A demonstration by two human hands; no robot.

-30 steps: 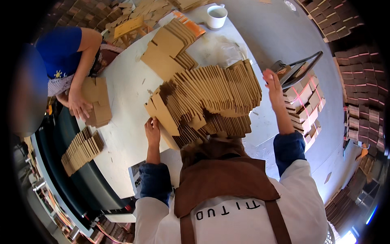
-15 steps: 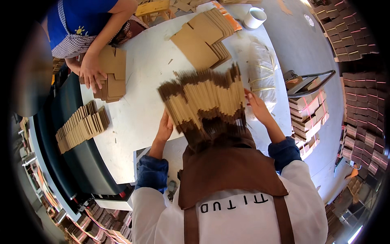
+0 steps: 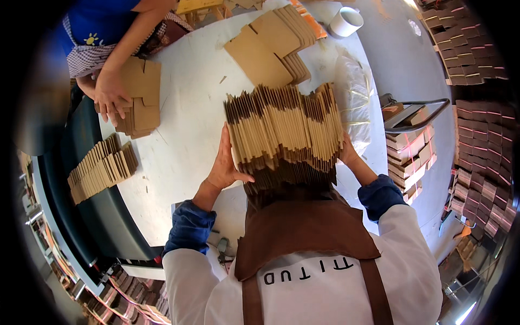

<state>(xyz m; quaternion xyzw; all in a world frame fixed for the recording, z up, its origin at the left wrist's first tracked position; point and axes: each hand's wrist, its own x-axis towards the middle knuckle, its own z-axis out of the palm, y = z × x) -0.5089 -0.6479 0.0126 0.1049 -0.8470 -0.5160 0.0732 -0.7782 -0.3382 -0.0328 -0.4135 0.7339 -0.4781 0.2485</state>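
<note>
Between my two hands stands a thick stack of flattened cardboard boxes (image 3: 284, 130), on edge against the near side of the white table and my brown apron. Its top edges are uneven, dark along the far side and pale in the middle. My left hand (image 3: 222, 165) presses on the left end, thumb toward me and fingers stretched up along the side. On the opposite end my right hand (image 3: 348, 150) grips, its fingers partly hidden by the cardboard. Farther off on the table lies a fanned pile of flat cardboard boxes (image 3: 260, 54).
At the left, a co-worker's hand (image 3: 112, 100) rests on another cardboard pile (image 3: 142, 108). A row of folded boxes (image 3: 103, 168) lies on the dark conveyor belt (image 3: 116, 222). A clear plastic bundle (image 3: 353, 108) and white tape roll (image 3: 346, 23) edge the table (image 3: 184, 108); a loaded cart (image 3: 411, 146) stands right.
The stack was blurred and tilted; now it sits more level and slightly farther right. My left hand has come up along its end, with more of its fingers showing.
</note>
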